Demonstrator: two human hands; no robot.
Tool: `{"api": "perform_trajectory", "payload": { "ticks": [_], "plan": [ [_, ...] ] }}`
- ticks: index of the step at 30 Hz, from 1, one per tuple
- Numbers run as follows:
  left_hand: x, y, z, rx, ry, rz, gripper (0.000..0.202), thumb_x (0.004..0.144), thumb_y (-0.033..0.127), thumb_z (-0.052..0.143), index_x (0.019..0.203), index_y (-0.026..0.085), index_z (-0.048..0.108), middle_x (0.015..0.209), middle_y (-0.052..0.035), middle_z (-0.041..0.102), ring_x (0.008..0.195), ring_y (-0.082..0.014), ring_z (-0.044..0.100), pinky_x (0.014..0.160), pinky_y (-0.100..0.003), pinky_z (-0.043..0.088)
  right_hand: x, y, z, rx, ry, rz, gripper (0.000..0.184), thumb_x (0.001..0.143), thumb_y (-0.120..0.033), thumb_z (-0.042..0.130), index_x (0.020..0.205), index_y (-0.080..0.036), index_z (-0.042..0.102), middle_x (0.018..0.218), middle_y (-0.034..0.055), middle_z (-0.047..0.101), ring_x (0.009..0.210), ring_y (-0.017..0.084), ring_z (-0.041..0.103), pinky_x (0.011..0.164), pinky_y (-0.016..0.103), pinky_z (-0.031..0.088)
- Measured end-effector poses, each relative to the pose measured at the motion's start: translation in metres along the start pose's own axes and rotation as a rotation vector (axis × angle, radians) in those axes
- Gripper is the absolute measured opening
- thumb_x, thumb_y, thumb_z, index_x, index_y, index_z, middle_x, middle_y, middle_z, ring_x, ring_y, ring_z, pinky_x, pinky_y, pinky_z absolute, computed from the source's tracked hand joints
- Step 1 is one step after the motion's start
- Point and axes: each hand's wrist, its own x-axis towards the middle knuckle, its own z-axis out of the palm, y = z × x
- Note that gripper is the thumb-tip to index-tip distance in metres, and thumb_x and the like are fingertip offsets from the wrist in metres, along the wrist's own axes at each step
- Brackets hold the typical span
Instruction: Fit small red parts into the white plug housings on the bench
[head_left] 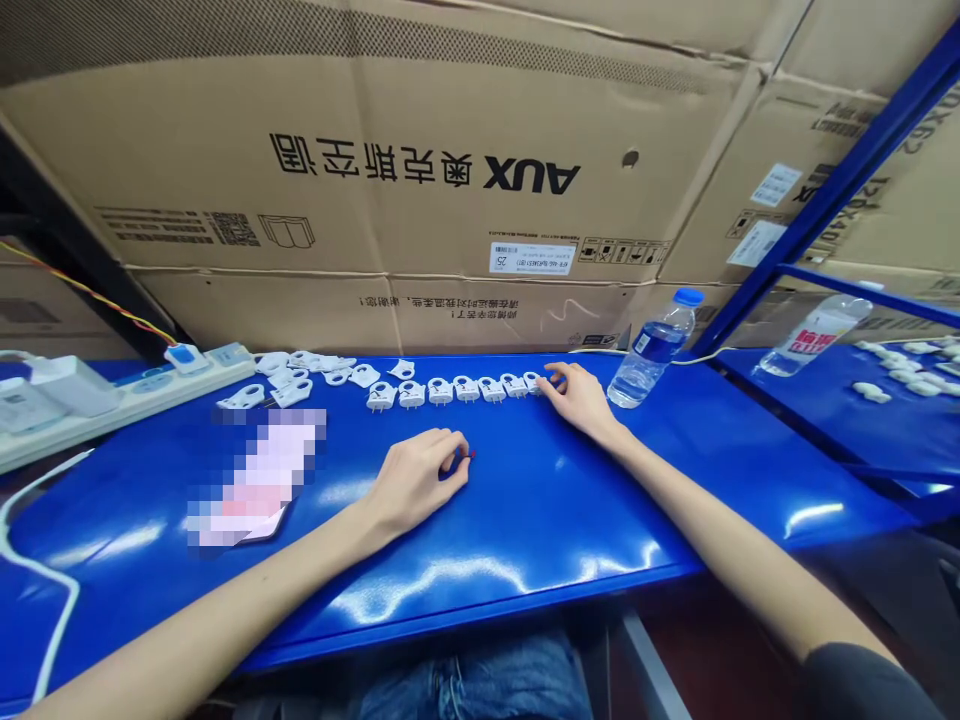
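A row of several small white plugs with ring-shaped tops (466,388) stands on the blue table, metal pins toward me. My right hand (581,398) is at the right end of this row, its fingers closed on the last white plug (532,381), which they partly cover. Nearer to me, my left hand (421,475) hovers low over or rests on the table, thumb and forefinger pinched. A tiny red piece (472,455) shows at those fingertips; its kind is too small to make out. Behind the left end of the row lies a loose pile of similar white plugs (300,368).
A phone-like flat object (262,480), partly blurred out, lies left of my left hand. A water bottle (651,350) stands right of my right hand. A white power strip (135,400) runs along the left. Cardboard boxes (420,230) wall the back; a blue frame post (795,220) rises at right.
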Motion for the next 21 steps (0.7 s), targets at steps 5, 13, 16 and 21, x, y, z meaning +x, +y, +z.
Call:
{"api": "perform_trajectory", "payload": {
  "ticks": [5, 13, 16, 21],
  "plan": [
    [-0.001, -0.001, 0.001, 0.005, 0.010, -0.001, 0.011, 0.097, 0.023, 0.054, 0.090, 0.022, 0.063, 0.072, 0.0028, 0.059, 0.069, -0.0147, 0.057, 0.066, -0.028, 0.038, -0.008, -0.009, 0.003, -0.141, -0.008, -0.303, 0.035, 0.102, -0.041, 0.061, 0.132, -0.028, 0.073, 0.125, 0.0123, 0.067, 0.112, 0.031, 0.063, 0.092, 0.044, 0.054],
    [-0.001, 0.000, 0.003, -0.008, 0.049, -0.024, 0.010, 0.098, 0.026, 0.054, 0.093, 0.022, 0.062, 0.071, 0.0033, 0.057, 0.066, -0.0144, 0.055, 0.065, -0.028, 0.039, -0.009, -0.016, 0.015, -0.146, 0.034, -0.331, 0.023, 0.098, -0.032, 0.064, 0.116, -0.024, 0.077, 0.123, 0.0127, 0.066, 0.107, 0.031, 0.059, 0.089, 0.046, 0.054],
    [-0.001, -0.001, 0.003, -0.028, 0.081, -0.035, 0.011, 0.099, 0.028, 0.054, 0.094, 0.022, 0.062, 0.072, 0.0035, 0.056, 0.065, -0.0141, 0.054, 0.065, -0.028, 0.039, -0.008, -0.015, 0.017, -0.083, 0.063, -0.320, 0.018, 0.097, -0.031, 0.065, 0.107, -0.024, 0.077, 0.120, 0.0121, 0.066, 0.106, 0.030, 0.061, 0.090, 0.046, 0.055],
    [0.000, -0.001, 0.002, -0.095, 0.149, -0.056, 0.012, 0.100, 0.028, 0.052, 0.098, 0.022, 0.062, 0.071, 0.0049, 0.053, 0.063, -0.0128, 0.052, 0.066, -0.027, 0.041, -0.011, -0.020, 0.018, 0.017, 0.153, -0.355, 0.015, 0.096, -0.030, 0.065, 0.105, -0.024, 0.075, 0.129, 0.0131, 0.065, 0.115, 0.031, 0.063, 0.097, 0.048, 0.057]
  ]
}}
